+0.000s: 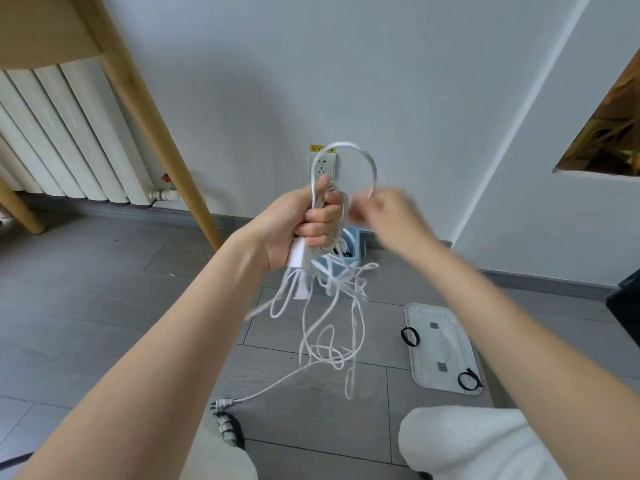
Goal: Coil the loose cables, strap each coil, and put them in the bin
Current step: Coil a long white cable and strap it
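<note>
The grey tiled floor and the white wall fill most of the view. A white radiator stands at the left, cut off by the frame edge and partly covered by a wooden table leg; only the table's underside shows above it. The person's two knees in pale trousers sit at the bottom edge, cropped.

A white bin lid lies flat on the floor to the right, with one black strap looped at its left edge and another black strap at its near right corner. The light blue bin stands by the wall, mostly hidden behind the hands and hanging cord; its contents are hard to make out.

The left hand is clenched around a bundle of white cables and a white adapter block, tangled loops dangling to the floor, where a plug rests. A loop arches over to the right hand, which is motion-blurred; it seems to pinch the cable, but I cannot tell for sure. A wall socket sits half hidden behind the loop.
</note>
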A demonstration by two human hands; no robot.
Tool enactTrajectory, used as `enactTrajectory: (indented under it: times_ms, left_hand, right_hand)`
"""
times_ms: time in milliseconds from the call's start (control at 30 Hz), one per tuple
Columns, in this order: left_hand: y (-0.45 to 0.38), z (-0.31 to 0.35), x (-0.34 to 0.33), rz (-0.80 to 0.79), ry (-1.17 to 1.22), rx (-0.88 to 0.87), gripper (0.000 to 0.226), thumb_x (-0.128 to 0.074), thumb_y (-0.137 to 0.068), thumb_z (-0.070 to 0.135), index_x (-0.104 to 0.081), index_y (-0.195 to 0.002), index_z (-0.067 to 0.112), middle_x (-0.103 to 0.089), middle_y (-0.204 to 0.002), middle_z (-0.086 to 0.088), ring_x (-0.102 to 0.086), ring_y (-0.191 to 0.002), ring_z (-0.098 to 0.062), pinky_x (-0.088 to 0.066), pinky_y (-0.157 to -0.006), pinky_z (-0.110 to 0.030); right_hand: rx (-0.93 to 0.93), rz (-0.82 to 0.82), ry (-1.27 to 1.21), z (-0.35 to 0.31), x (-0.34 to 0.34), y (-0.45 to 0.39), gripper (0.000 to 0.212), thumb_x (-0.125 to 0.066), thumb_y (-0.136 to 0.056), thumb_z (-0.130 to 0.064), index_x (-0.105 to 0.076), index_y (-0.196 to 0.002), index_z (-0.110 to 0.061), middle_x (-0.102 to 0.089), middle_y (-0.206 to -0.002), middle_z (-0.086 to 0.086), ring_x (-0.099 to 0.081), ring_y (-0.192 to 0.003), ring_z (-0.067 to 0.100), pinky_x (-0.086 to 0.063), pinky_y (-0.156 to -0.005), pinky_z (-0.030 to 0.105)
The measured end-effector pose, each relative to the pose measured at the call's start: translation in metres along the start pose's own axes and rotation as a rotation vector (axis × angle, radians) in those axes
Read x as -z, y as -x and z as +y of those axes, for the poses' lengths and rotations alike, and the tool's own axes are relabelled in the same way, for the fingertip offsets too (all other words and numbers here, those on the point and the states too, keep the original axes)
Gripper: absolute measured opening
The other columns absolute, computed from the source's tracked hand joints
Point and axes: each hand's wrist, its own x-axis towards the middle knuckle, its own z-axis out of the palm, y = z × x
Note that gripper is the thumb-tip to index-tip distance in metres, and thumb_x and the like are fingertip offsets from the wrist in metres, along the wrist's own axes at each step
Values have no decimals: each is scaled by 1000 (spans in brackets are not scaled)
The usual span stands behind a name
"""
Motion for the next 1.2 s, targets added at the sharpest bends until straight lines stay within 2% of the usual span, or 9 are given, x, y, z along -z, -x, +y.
enactTrajectory:
  times_ms: [67, 200, 333, 467, 600, 767, 900, 1067, 1200]
  left_hand:
    - [-1, 0, 2, 23, 2, -9, 38, -24, -101, 37, -33, -69, 18, -26, -38, 11, -4, -38, -7, -19, -29, -13]
    - [1, 3, 6, 35, 35, -54, 39, -24, -101, 38, -35, -69, 18, -26, -38, 11, -4, -39, -8, -21, -29, -12]
    - [-1, -1, 8, 91, -32, -36, 39, -25, -102, 36, -34, -68, 18, -24, -39, 10, -12, -29, -3, -19, -29, -13]
    - [-3, 2, 11, 106, -20, -36, 39, -25, -102, 37, -35, -69, 18, -24, -39, 10, -21, -26, -1, -22, -29, -14]
    - [-4, -3, 8, 133, -85, -38, 40, -25, -102, 37, -35, -69, 18, -24, -39, 11, -20, -27, -1, -20, -30, -14]
    - [-5, 0, 10, 123, -42, -45, 40, -24, -102, 37, -36, -69, 18, -24, -38, 11, -21, -27, -1, -20, -31, -14]
    - [-6, -6, 10, 175, -129, -30, 41, -25, -103, 37, -36, -69, 18, -23, -40, 10, -20, -28, -2, -22, -30, -15]
    - [-9, -7, 13, 181, -130, -15, 41, -23, -103, 36, -35, -69, 18, -24, -40, 10, -20, -28, -3, -23, -30, -15]
    - [-10, -13, 15, 184, -166, 3, 41, -24, -103, 37, -36, -69, 18, -22, -43, 10, -19, -29, -3, -23, -31, -15]
  right_hand:
    - [-161, -131, -16, 5, -12, 7, 37, -44, -98, -21, -58, -64, -20, -65, -73, 4, -67, -83, 27, -52, -87, 40]
    - [75, 142, -294, -15, 1, -7, 40, -42, -99, -18, -56, -62, -17, -66, -79, 4, -68, -80, 19, -54, -81, 22]
    - [-148, -272, 275, 17, -27, 18, 39, -42, -98, -19, -65, -73, 0, -70, -82, 17, -67, -80, 29, -51, -84, 32]
    - [37, 165, -149, -4, -4, -3, 37, -40, -99, -18, -60, -68, -12, -69, -85, 12, -69, -83, 24, -52, -83, 31]
    - [-184, -289, 186, 23, -21, 16, 36, -42, -98, -21, -65, -76, -3, -71, -91, 18, -69, -87, 30, -50, -90, 45]
    - [129, 237, -349, -18, 9, 0, 35, -39, -98, -13, -55, -68, -9, -68, -85, 10, -69, -86, 24, -54, -83, 32]
    - [-171, -212, 164, 15, -17, 23, 36, -42, -99, -19, -65, -77, -3, -71, -92, 15, -67, -90, 33, -50, -89, 42]
    - [264, 301, -313, -28, 19, 2, 32, -39, -94, -14, -53, -66, -16, -65, -79, 0, -69, -86, 22, -55, -84, 35]
    - [-169, -194, 131, 10, -6, 17, 38, -40, -99, -19, -64, -74, -3, -70, -84, 13, -69, -87, 31, -51, -90, 39]
